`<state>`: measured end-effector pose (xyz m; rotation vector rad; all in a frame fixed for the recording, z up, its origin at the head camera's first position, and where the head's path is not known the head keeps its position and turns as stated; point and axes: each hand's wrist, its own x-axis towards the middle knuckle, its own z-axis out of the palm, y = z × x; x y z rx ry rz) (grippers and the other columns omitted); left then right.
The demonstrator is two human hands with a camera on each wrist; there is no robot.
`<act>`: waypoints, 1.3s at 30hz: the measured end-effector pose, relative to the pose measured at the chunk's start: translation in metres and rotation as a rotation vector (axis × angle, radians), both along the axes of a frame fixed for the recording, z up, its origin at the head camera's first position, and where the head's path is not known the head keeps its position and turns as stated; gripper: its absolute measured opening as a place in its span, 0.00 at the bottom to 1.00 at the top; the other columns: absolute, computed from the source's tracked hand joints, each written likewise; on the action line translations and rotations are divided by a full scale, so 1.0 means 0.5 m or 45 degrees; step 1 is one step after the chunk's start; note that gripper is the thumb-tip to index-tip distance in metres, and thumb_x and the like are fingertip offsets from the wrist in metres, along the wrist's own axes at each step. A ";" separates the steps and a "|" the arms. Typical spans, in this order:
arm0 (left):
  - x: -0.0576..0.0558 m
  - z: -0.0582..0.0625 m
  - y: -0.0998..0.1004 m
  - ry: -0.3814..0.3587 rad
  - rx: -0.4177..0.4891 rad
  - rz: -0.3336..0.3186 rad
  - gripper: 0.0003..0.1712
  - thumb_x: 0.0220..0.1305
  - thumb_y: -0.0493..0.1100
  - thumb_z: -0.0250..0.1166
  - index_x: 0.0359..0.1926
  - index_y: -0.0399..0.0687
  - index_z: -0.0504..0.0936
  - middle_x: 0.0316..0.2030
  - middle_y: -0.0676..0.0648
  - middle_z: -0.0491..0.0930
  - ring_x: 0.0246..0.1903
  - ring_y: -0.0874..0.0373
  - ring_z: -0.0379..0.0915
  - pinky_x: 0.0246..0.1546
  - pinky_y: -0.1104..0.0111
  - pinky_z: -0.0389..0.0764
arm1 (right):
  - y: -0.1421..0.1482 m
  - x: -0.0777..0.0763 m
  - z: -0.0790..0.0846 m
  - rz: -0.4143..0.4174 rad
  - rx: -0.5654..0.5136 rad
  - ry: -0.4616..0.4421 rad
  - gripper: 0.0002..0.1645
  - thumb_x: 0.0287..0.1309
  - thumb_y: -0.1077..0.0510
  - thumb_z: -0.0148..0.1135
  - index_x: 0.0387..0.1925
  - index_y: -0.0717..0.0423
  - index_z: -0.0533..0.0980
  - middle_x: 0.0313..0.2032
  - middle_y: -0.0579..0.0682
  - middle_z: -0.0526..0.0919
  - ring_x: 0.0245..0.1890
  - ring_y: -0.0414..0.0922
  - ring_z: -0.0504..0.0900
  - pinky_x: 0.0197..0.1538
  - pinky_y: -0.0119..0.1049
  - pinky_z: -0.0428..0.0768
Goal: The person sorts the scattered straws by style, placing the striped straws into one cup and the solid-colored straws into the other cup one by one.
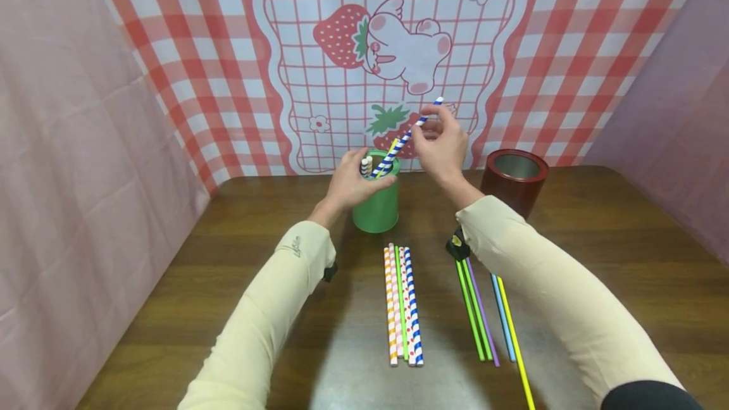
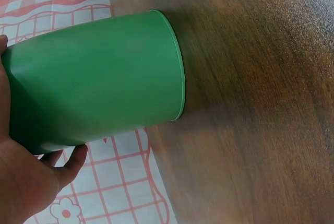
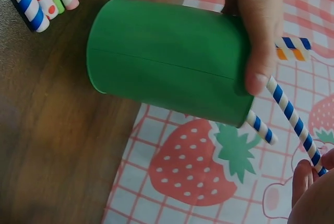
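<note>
My left hand (image 1: 348, 183) grips the green can (image 1: 377, 212) around its upper part, thumb across the near side of the rim. The can stands upright near the back edge of the table. Between the thumb and fingers of my right hand (image 1: 445, 147) is a blue-and-white striped straw (image 3: 297, 122), pinched near its upper end and slanting down to the can's mouth. Other straws poke out of the can, including an orange-striped one (image 3: 292, 54) and another blue-striped one (image 3: 263, 130). Their lower parts are hidden inside.
A dark red can (image 1: 509, 193) stands at the back right, partly behind my right arm. Several patterned straws (image 1: 403, 309) lie side by side in front of the green can. Green and purple straws (image 1: 477, 315), plus blue and yellow straws (image 1: 507, 309), lie further right.
</note>
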<state>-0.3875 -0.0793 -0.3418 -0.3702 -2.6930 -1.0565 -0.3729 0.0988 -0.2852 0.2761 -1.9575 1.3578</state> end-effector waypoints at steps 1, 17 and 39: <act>0.000 0.000 0.000 0.003 0.001 0.000 0.57 0.47 0.68 0.70 0.72 0.47 0.59 0.69 0.43 0.59 0.64 0.49 0.60 0.63 0.58 0.66 | -0.002 -0.001 -0.003 -0.010 0.007 -0.007 0.15 0.54 0.63 0.64 0.46 0.58 0.78 0.34 0.56 0.87 0.33 0.46 0.87 0.37 0.31 0.83; 0.001 0.000 0.002 0.017 -0.011 -0.005 0.56 0.48 0.68 0.69 0.72 0.46 0.60 0.68 0.44 0.60 0.62 0.50 0.62 0.61 0.59 0.68 | -0.025 -0.008 -0.064 -0.046 0.099 -0.052 0.18 0.51 0.60 0.68 0.46 0.55 0.79 0.34 0.55 0.87 0.33 0.48 0.84 0.43 0.41 0.80; -0.001 0.001 0.000 0.004 -0.040 0.016 0.56 0.49 0.66 0.69 0.72 0.46 0.59 0.69 0.43 0.59 0.64 0.48 0.62 0.63 0.58 0.67 | -0.032 -0.003 -0.104 -0.057 0.402 -0.076 0.21 0.54 0.55 0.65 0.52 0.50 0.80 0.40 0.52 0.87 0.35 0.53 0.83 0.39 0.46 0.75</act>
